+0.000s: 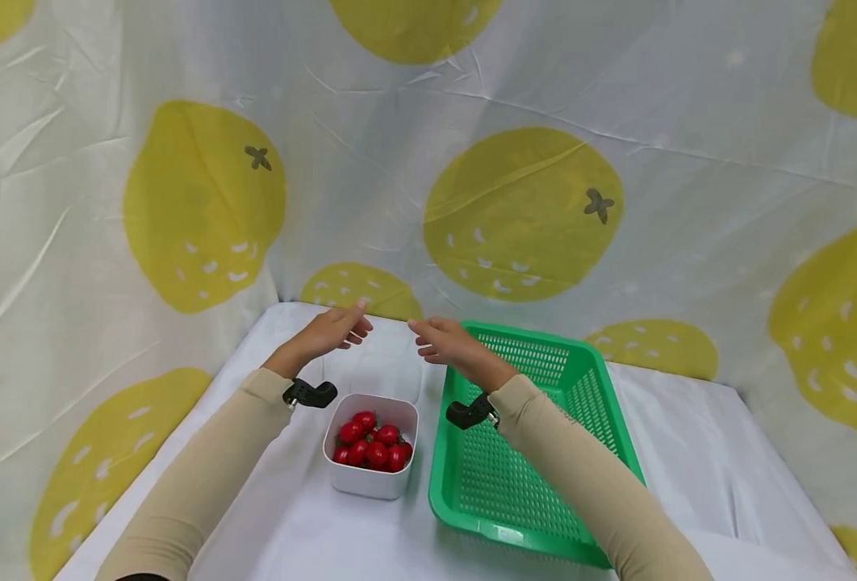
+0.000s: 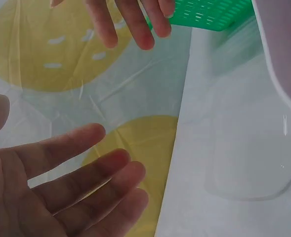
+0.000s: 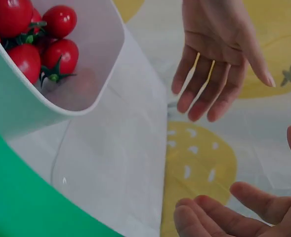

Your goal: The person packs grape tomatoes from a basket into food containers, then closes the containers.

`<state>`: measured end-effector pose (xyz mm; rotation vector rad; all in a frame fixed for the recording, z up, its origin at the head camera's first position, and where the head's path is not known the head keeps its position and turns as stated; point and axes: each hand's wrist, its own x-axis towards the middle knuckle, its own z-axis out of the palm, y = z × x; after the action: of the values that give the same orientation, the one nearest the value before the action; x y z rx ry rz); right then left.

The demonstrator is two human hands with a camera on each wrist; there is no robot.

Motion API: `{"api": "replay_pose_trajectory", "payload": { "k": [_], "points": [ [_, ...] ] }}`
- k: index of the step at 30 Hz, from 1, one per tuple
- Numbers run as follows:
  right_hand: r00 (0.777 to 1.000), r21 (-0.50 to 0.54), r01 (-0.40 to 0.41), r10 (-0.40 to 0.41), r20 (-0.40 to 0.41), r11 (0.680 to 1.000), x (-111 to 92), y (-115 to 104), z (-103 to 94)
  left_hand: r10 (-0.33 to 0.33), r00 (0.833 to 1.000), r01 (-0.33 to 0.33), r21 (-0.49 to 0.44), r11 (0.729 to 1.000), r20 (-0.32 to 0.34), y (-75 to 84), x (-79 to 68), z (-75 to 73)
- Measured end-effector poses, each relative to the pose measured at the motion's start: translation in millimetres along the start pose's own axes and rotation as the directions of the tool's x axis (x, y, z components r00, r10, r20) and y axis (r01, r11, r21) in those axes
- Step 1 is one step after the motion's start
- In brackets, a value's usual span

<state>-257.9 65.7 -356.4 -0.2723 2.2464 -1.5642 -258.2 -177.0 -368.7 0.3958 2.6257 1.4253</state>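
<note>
My left hand (image 1: 330, 331) hovers over the back of the table, its fingers loosely extended and holding nothing. Facing it, my right hand (image 1: 452, 343) is raised near the back left corner of a green plastic basket (image 1: 439, 476), also with relaxed fingers and no object in them. Between and below the forearms stands a white square container (image 1: 370, 484) with several red cherry tomatoes (image 1: 376, 454) inside, some with green stems in the right wrist view. Just behind the container, a clear plastic lid (image 2: 254, 190) lies flat on the white tablecloth.
The perforated basket stands right of the container, partly covered by my right forearm. A white tablecloth (image 1: 690, 452) covers the table. Behind and to both sides hangs a pale curtain (image 1: 370, 161) printed with large yellow fruit. Each wrist carries a small black camera mount (image 1: 312, 394).
</note>
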Motion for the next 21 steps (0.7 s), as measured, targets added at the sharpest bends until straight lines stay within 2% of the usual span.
{"api": "replay_pose_trajectory", "payload": {
  "k": [3, 6, 13, 17, 21],
  "points": [
    [0.999, -0.006, -0.052, 0.052, -0.014, 0.999, 12, 3, 5.9, -0.065, 0.997, 0.064, 0.031, 0.997, 0.039, -5.7, 7.1, 2.4],
    [0.996, -0.012, -0.093, 0.093, -0.016, 0.996, 21, 3, 9.2, -0.134, 0.987, 0.132, 0.022, 0.991, 0.093, -11.6, 14.2, 3.1],
    [0.985, -0.049, -0.171, 0.169, -0.039, 0.984, 35, 7, 19.4, -0.288, 0.939, 0.301, -0.045, 0.953, 0.186, -24.3, 20.8, 5.7],
    [0.975, -0.074, -0.218, 0.213, -0.071, 0.973, 42, 9, 24.4, -0.329, 0.922, 0.354, -0.1, 0.93, 0.202, -32.5, 22.1, 6.8],
    [0.96, -0.127, -0.275, 0.264, -0.096, 0.953, 45, 9, 28.6, -0.344, 0.919, 0.371, -0.126, 0.92, 0.194, -39.1, 23.9, 8.0]
  ]
}}
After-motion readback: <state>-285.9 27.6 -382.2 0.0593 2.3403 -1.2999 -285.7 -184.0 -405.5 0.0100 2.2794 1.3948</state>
